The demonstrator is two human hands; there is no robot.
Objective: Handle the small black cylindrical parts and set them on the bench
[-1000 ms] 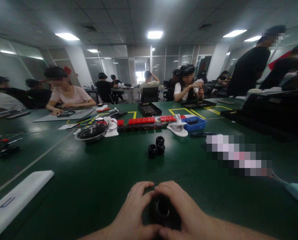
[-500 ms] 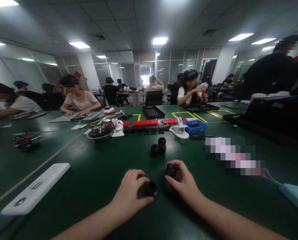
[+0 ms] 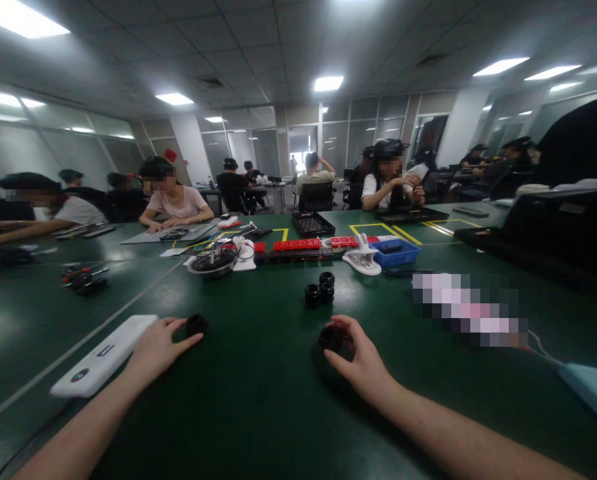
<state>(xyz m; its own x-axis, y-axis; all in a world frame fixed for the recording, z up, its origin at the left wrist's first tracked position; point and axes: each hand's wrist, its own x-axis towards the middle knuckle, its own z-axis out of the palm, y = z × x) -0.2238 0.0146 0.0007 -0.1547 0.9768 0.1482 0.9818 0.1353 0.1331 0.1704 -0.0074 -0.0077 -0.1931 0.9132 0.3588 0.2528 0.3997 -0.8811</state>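
Note:
My left hand (image 3: 161,347) is closed around a small black cylindrical part (image 3: 197,325), held between thumb and fingers beside a white power bank-like slab (image 3: 108,357). To the right, my right hand (image 3: 355,357) grips another black rounded part (image 3: 329,339) between thumb and fingertips, low over the green table (image 3: 258,400). Three similar glossy black parts (image 3: 320,292) stand grouped just beyond my right hand. What the parts are exactly is too dark to tell.
Farther back lie a metal bowl of cables (image 3: 212,262), a red power strip (image 3: 297,245), white clips (image 3: 363,257) and a blue bin (image 3: 393,251). A pixelated item (image 3: 468,310) and a light-blue object (image 3: 591,393) lie right. Several people sit around the table.
My left hand has moved left with its black part, away from my right hand. The part in my right hand has turned. The head view has shifted slightly left.

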